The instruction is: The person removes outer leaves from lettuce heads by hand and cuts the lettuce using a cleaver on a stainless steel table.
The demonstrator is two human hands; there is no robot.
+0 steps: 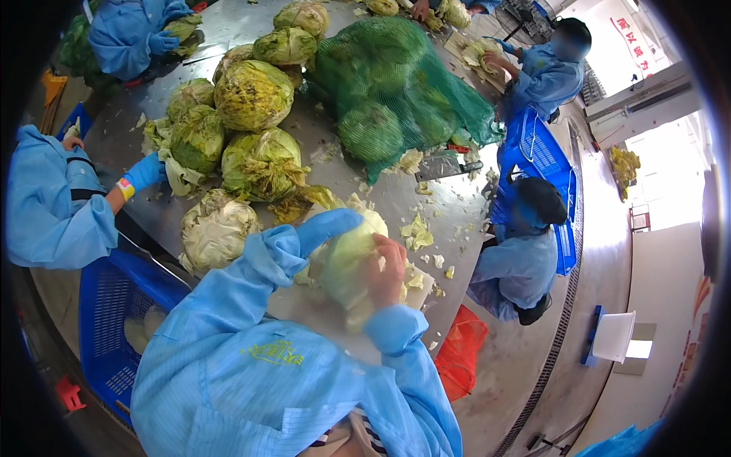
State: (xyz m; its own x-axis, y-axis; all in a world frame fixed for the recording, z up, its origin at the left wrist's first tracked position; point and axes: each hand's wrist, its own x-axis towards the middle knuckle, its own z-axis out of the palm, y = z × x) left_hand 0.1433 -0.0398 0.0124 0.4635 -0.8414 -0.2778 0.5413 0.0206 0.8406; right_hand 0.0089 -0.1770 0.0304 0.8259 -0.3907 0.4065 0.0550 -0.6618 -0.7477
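Observation:
A pale green cabbage with its outer leaves partly off sits in front of me over a white cutting board; its lower part is blurred. My left hand, in a blue glove, steadies the cabbage from its far left side. Bare fingers of my right hand grip its right side at the leaves. To the left stands a whitish trimmed cabbage, stem side showing. Beyond it lies a pile of untrimmed cabbages with yellowed leaves. A cleaver rests flat on the steel table, past the board.
A green mesh sack of cabbages covers the table's far side. Leaf scraps litter the right side. A blue crate stands at my left, a red mesh bag at my right. Co-workers surround the table; one gloved hand touches the pile.

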